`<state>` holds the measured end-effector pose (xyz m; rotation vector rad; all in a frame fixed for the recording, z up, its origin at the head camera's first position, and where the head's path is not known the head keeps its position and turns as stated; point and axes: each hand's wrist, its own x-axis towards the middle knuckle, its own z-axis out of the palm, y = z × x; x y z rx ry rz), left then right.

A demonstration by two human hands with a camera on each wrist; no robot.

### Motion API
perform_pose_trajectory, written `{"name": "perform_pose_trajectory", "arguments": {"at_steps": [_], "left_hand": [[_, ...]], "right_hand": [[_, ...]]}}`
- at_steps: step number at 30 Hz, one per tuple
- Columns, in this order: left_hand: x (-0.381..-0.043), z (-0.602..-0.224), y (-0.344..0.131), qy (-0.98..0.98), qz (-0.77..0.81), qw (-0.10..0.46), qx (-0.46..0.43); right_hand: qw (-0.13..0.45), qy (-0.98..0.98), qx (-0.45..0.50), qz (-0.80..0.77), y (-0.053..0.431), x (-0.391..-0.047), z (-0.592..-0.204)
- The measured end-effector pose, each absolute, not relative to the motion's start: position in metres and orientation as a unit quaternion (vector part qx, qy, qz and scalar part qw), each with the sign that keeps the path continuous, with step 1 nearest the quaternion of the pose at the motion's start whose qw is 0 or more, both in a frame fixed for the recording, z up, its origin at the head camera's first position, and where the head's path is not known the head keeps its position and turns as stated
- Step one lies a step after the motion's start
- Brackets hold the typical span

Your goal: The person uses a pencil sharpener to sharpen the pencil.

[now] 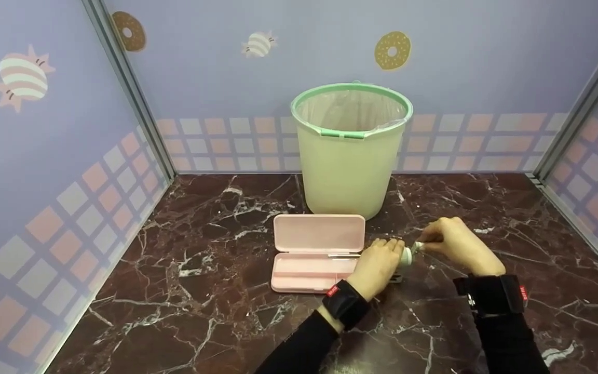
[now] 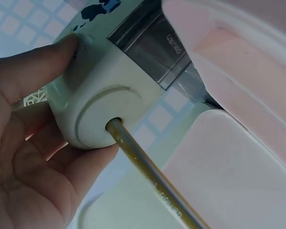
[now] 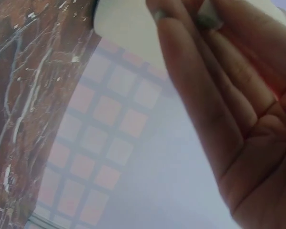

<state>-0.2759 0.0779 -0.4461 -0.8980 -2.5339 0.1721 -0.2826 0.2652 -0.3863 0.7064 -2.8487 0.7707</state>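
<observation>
A pale green crank pencil sharpener (image 2: 93, 112) is gripped by my left hand (image 1: 379, 262), thumb on one side and fingers on the other. A striped gold-and-grey pencil (image 2: 152, 176) sticks out of its round hole. In the left wrist view the sharpener's dark see-through drawer (image 2: 155, 47) shows. My right hand (image 1: 457, 244) pinches the small crank handle (image 1: 419, 245) on the sharpener's right side. The right wrist view shows only a bit of that handle between the fingertips. Most of the sharpener is hidden behind my left hand in the head view.
A pink pencil case (image 1: 299, 282) lies open left of my left hand, its lid (image 1: 320, 234) raised at the back. Behind it stands a pale green bin (image 1: 351, 171) with a clear liner. Patterned walls enclose the dark marbled table (image 1: 216, 311).
</observation>
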Motion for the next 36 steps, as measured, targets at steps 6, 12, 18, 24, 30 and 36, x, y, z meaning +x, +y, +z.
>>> {"name": "perform_pose_trajectory", "arguments": {"at_steps": [6,12,18,24,30,36], "left_hand": [[-0.281,-0.446,0.075,-0.925,0.025,0.173,-0.338],[-0.280,-0.445,0.071,-0.924,0.013,0.165,-0.346],[-0.277,-0.444,0.070,-0.914,0.033,0.185,-0.360],[-0.275,-0.448,0.073,-0.908,0.040,0.197,-0.366],[-0.276,-0.452,0.072,-0.911,0.037,0.192,-0.364],[-0.280,-0.448,0.070,-0.909,0.039,0.202,-0.362]], "right_hand": [[0.084,-0.934,0.248,0.243,0.265,-0.283,-0.394],[0.102,-0.931,0.252,0.242,0.263,-0.284,-0.399],[0.126,-0.940,0.220,0.230,0.258,-0.285,-0.402],[0.148,-0.951,0.169,0.212,0.251,-0.295,-0.412],[0.142,-0.952,0.177,0.206,0.250,-0.301,-0.415],[0.138,-0.954,0.187,0.188,0.247,-0.314,-0.418]]}}
